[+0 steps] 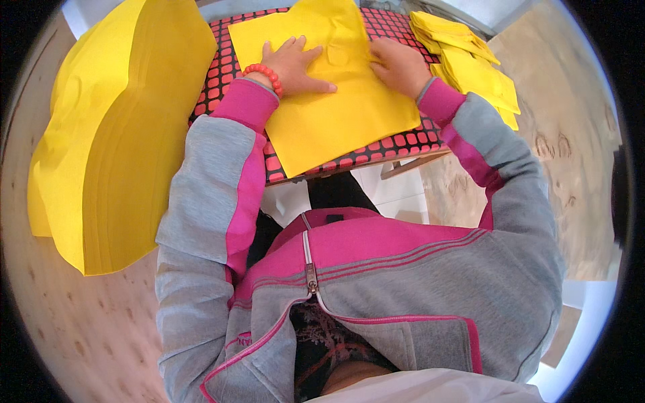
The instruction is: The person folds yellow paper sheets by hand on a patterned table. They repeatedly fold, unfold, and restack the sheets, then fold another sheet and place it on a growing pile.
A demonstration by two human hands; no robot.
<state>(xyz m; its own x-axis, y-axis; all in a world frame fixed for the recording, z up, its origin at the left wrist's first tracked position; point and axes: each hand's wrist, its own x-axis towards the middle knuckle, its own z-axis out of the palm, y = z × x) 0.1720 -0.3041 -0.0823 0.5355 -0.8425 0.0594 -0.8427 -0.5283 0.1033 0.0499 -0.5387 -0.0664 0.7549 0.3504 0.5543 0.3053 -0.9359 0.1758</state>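
Observation:
A yellow felt-like cloth sheet (pixel 342 124) lies over the table, slightly rumpled toward its far end. My left hand (pixel 295 67), with a red bead bracelet at the wrist, presses flat on its left part, fingers spread and open. At the sheet's right edge my right hand (pixel 401 67) is closed, fingers curled and thumb pointing left over the cloth. The cloth's edge runs beneath that hand, and the curled fingertips are partly hidden.
The table wears a black cover with red squares (pixel 403 142). A tall stack of yellow cloth sheets (pixel 121 154) rises on the left, draped over a wooden surface. Folded yellow pieces (pixel 474 70) lie piled at the far right, beside a wooden board (pixel 557 107).

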